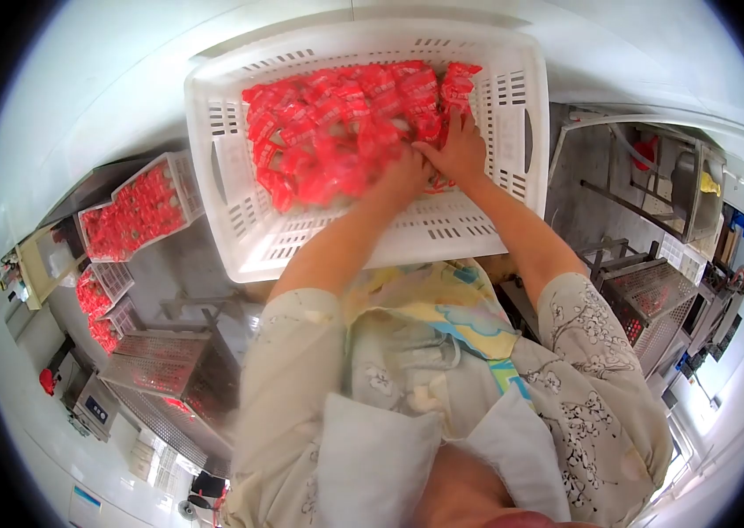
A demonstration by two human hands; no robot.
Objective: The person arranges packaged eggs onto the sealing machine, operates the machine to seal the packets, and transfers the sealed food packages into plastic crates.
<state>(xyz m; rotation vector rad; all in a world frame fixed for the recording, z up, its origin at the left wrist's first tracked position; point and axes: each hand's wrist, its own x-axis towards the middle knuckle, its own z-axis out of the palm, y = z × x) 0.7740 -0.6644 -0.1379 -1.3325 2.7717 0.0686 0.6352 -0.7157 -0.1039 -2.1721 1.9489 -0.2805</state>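
Red plastic packets [328, 110] with pale printing lie in rows inside a white slotted plastic crate [257, 251]. My left hand [405, 176] is low among the packets near the middle right of the crate, its fingers hidden or smeared. Several packets [337, 163] just left of it are blurred by motion. My right hand [462, 151] rests beside it, fingers stretched and thumb out, against the packets at the right end. One packet [460, 81] stands upright beyond its fingertips.
On the left, another white crate [180, 189] holds more red packets, with smaller crates of them below. Perforated metal bins [161, 356] stand on both sides, the right one [649, 290] near a metal frame. A white wall [636, 53] rises behind the crate.
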